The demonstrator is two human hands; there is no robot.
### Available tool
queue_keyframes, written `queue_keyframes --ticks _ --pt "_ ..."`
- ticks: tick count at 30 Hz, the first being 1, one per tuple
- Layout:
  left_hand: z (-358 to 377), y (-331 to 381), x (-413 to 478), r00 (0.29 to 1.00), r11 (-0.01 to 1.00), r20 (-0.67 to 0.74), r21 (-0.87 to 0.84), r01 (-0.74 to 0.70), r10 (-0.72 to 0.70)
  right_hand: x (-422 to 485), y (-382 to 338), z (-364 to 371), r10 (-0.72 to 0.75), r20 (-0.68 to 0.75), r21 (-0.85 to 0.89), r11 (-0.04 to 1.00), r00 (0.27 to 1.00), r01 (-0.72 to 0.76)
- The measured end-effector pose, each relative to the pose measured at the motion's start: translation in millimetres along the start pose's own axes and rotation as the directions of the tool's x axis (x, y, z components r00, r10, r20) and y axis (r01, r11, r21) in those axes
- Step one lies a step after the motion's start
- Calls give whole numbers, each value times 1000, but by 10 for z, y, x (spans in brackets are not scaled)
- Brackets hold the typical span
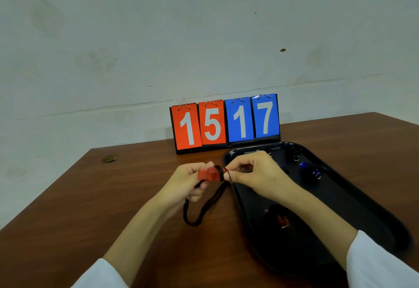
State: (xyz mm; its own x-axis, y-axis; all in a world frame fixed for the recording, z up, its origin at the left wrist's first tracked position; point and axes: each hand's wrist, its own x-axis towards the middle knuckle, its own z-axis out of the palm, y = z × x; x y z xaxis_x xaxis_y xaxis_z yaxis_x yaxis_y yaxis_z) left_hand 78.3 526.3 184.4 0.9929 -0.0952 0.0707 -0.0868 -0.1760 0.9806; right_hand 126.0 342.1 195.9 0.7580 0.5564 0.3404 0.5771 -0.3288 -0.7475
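Hands meet just in front of a flip scoreboard (224, 122) that stands on a brown wooden table (113, 197) and shows 15 in white on red cards and 17 in white on blue cards. The left hand (188, 183), in front of the scoreboard's red half, has its fingers curled round a red whistle (209, 173), which it holds level in the air above the table. The right hand (256, 174), in front of the scoreboard's blue half, pinches between thumb and forefinger the thin end of a black lanyard (199, 210) right at the whistle's end. The rest of the lanyard hangs from the hands in a loop that reaches the table, nearer the viewer than the scoreboard. A black tray (351, 197) lies in front of the scoreboard and to its right, under the right forearm. In it, near the scoreboard's end, sits a blue whistle (309, 169) with a metal ring; closer to the viewer a small red object (283, 220) is too blurred to identify. White sleeves cover both forearms.
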Motion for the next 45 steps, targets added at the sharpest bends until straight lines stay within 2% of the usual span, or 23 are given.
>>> queue_keyframes --ticks 4,7,9,11,14,16,17,18,21,25,31,35,37,40,45 --pt "136 -13 19 999 994 -11 -109 30 -31 24 44 19 85 -146 176 983 986 -59" --pt "242 -23 24 998 998 -47 -47 49 -51 34 87 28 142 -247 201 975 959 -93" --pt "309 -40 21 997 987 -69 155 48 -38 34 118 25 161 -323 110 985 933 -132" --pt "360 -63 16 996 921 -76 388 -9 42 19 147 14 121 -385 -89 982 915 -167" --pt "375 -56 -12 966 734 -98 669 -115 241 -9 144 4 9 -364 -383 910 931 -158" --pt "339 -17 -23 924 567 -115 814 -122 364 -24 124 1 -48 -292 -492 864 955 -107" --pt "311 -10 -25 906 536 -128 835 -121 402 -30 114 2 -65 -258 -522 849 964 -83" --pt "280 -9 -24 898 544 -145 831 -117 415 -31 107 3 -76 -234 -538 841 969 -64" --pt "215 -26 -14 911 670 -171 729 -140 376 -40 107 8 -96 -150 -569 822 984 -7" --pt "161 -15 -7 938 775 -133 607 -178 320 -29 102 47 -107 60 -577 808 993 121" --pt "42 5 35 963 890 -149 433 -142 227 -16 108 74 -27 168 -301 950 985 77" --pt "-55 -10 16 998 964 -37 264 -32 44 -60 24 155 -29 245 -92 994 969 53" --pt "-103 -35 1 1000 976 -6 216 15 -14 -58 -10 154 -47 227 -11 999 973 51" --pt "-107 -52 5 998 993 -38 107 50 -47 -33 -34 120 -45 127 80 996 991 34" --pt "8 -24 15 997 999 -58 -14 46 -46 -1 -9 94 54 -56 190 981 997 -42"
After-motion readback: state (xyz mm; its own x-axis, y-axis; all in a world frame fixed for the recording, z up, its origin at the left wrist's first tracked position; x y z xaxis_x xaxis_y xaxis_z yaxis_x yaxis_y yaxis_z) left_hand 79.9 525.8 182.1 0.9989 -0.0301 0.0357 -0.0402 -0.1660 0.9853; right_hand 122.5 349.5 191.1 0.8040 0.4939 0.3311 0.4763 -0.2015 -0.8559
